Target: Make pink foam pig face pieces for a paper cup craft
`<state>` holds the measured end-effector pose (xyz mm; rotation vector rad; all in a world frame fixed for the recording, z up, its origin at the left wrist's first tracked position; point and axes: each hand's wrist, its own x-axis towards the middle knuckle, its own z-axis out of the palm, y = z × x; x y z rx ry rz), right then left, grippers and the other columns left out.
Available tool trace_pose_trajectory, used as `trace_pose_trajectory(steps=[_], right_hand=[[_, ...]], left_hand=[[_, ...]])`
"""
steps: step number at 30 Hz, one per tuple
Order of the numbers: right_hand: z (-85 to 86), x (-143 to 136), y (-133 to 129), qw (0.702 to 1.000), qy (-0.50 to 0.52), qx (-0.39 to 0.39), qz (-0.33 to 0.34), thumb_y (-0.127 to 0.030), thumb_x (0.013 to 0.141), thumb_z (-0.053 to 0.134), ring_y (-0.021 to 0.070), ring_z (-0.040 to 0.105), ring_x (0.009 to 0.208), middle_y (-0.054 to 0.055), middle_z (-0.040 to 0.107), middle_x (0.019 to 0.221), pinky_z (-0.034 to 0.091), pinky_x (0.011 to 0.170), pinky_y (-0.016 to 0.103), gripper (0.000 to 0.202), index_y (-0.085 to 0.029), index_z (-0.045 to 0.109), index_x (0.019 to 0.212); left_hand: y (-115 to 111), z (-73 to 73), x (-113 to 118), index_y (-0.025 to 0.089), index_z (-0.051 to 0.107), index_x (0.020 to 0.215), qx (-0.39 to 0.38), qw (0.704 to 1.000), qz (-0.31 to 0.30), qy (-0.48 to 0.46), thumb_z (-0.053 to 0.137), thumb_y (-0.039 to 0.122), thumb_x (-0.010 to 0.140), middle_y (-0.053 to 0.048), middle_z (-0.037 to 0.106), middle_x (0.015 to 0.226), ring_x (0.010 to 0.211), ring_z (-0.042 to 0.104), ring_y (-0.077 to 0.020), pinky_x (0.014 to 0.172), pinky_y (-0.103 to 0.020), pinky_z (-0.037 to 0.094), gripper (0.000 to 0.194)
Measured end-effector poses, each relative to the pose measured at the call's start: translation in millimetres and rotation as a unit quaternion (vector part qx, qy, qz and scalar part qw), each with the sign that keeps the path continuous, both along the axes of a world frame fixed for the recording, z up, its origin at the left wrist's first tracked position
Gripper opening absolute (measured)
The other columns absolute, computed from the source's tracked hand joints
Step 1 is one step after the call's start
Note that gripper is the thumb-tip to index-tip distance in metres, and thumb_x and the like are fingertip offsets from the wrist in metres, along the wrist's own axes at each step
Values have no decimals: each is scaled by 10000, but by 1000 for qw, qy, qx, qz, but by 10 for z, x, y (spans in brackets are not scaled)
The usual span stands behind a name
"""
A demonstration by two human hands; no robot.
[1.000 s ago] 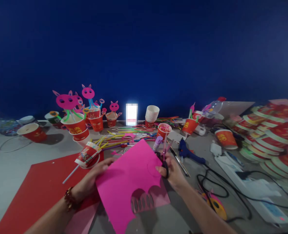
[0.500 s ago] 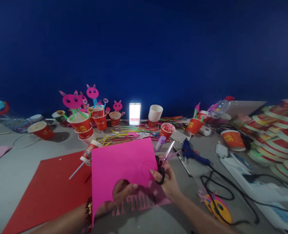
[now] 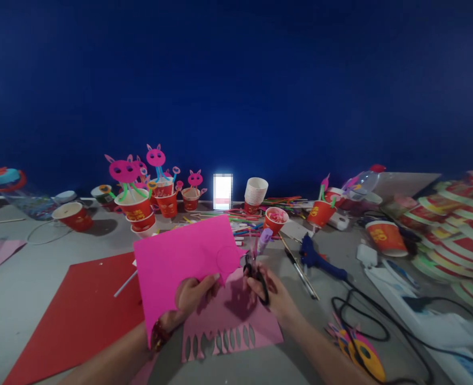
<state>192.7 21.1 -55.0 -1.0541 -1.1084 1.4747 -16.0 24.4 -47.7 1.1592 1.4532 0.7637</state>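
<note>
My left hand (image 3: 199, 295) grips a bright pink sheet (image 3: 180, 251) along its lower edge, thumb on the front and the other fingers behind. A round outline is drawn near the sheet's right side, and curved pieces are cut from its lower edge. Black-handled scissors (image 3: 256, 275) are in my right hand (image 3: 272, 291), fingers in the loops, blades pointing up just right of the sheet. Below both hands a paler pink sheet (image 3: 232, 315) lies on the table, with a row of leaf-shaped holes along its near edge.
A red sheet (image 3: 79, 305) lies at left. Red paper cups (image 3: 136, 208) with pink animal faces stand behind it. To the right are a purple glue stick (image 3: 264, 240), a blue glue gun (image 3: 320, 262) with its cord, a white power strip (image 3: 424, 315) and stacked cups (image 3: 456, 230).
The pink sheet and my left hand have shifted left. The scissors have come away from the sheet's right edge and turned more upright, uncovering more of the pale pink sheet.
</note>
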Motion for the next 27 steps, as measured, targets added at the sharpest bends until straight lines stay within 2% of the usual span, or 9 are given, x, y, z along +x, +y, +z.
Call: trace_pose_trajectory(steps=[2, 6, 12, 16, 21, 27], right_hand=[[10, -6, -19, 999, -4, -10, 41, -616, 701, 803, 123, 501, 538, -9, 611, 711, 418, 498, 252, 473, -214, 604, 854], [19, -15, -36, 997, -10, 0, 70, -675, 732, 748, 97, 444, 474, -24, 588, 635, 311, 458, 240, 506, -205, 585, 823], [-17, 38, -29, 994, -65, 23, 84, -680, 774, 703, 139, 566, 534, -15, 620, 604, 381, 540, 269, 498, -204, 554, 779], [-66, 27, -45, 989, -98, 13, 108, -711, 755, 689, 153, 609, 545, -18, 635, 573, 404, 554, 259, 530, -208, 524, 775], [-81, -47, -77, 988, -87, -10, 128, -731, 755, 668, 130, 554, 492, -18, 642, 564, 347, 491, 235, 545, -216, 493, 786], [-30, -47, -73, 988, -70, 1, 135, -726, 782, 644, 97, 460, 445, -18, 638, 570, 255, 429, 221, 529, -220, 490, 790]], left_hand=[[-6, 26, -34, 217, 505, 373, -3, 1000, 20, 14, 611, 693, 710, 42, 378, 320, 319, 355, -99, 392, -260, 235, 593], [8, 9, -92, 205, 524, 398, 19, 999, 42, 7, 571, 732, 707, 30, 399, 347, 379, 390, -107, 441, -247, 288, 613], [1, -47, -144, 190, 555, 424, 20, 999, 32, -25, 530, 721, 759, 13, 431, 369, 376, 405, -109, 427, -246, 281, 628], [-11, -15, -136, 191, 575, 428, 25, 999, 18, -42, 509, 674, 800, 15, 431, 358, 360, 404, -109, 424, -245, 282, 613], [-38, 67, -103, 196, 612, 438, 34, 999, -1, -43, 520, 651, 795, -9, 527, 414, 436, 488, -131, 518, -242, 385, 585], [-70, 35, -117, 195, 609, 460, 21, 997, -45, -56, 486, 635, 848, 12, 483, 374, 380, 448, -120, 491, -246, 365, 600]])
